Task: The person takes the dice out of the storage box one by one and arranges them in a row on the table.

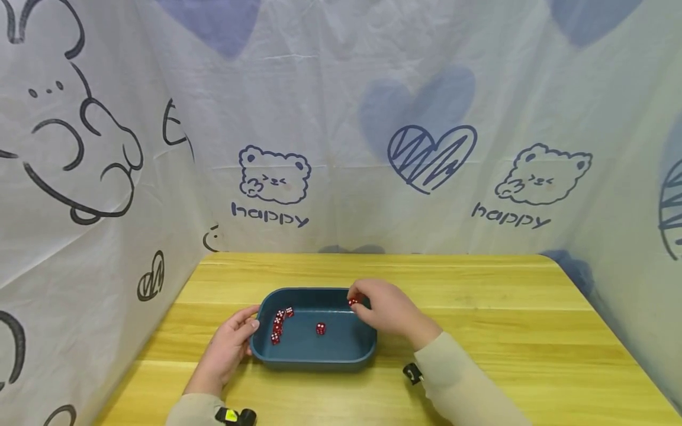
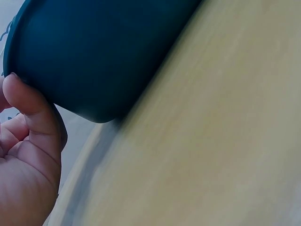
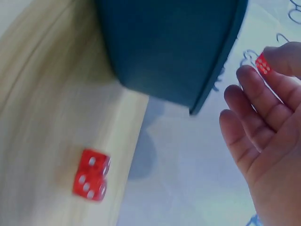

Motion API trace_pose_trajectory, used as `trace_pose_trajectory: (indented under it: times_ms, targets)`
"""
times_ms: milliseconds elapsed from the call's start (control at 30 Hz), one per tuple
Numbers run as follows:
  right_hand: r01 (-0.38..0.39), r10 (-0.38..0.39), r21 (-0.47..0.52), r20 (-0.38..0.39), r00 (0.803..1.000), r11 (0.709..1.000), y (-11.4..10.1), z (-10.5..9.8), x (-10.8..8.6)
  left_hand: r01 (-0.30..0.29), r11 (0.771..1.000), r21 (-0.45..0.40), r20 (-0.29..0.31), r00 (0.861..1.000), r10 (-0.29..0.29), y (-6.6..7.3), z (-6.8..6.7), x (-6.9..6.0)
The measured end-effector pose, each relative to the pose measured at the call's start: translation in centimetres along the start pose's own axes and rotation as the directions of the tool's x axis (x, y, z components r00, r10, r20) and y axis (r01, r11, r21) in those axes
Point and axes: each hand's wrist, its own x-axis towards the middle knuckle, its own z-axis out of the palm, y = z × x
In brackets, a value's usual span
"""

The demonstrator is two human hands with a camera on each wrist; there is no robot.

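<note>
A dark teal rectangular tray [image 1: 346, 344] rests on the table. My left hand [image 1: 228, 348] grips its left end, thumb at the rim and fingers against the outer wall. Several red dice [image 1: 277, 325] with white pips lie in a line near that end, and a single red die [image 1: 321, 328] sits around the middle of the floor. Above the tray's far right corner, my right hand [image 1: 388, 309] pinches a red die [image 3: 263, 64] between thumb and index finger; the other fingers extend loosely. Two touching red dice [image 3: 91, 174] show on the table outside the tray in the right wrist view.
The wooden table [image 1: 511, 331] extends to both sides of the tray. Behind and beside it hangs a white printed cloth [image 1: 341, 118] with hearts and bears. In the head view, my right hand and arm cover part of the table to the right of the tray.
</note>
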Motion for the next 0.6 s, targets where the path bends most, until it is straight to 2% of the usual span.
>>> trace_pose_trajectory:
  times_ms: [300, 600]
  targets:
    - [-0.118, 0.126, 0.071, -0.119, 0.985, 0.99, 2.4, -0.9, -3.3, -0.004, 1.0, 0.015, -0.001, 1.0, 0.004, 0.3, 0.0, -0.1]
    - [-0.229, 0.249, 0.157, -0.127, 0.96, 0.961, 6.4, -0.8, -6.4, -0.01, 1.0, 0.01, 0.006, 1.0, 0.01, 0.1, -0.1, 0.0]
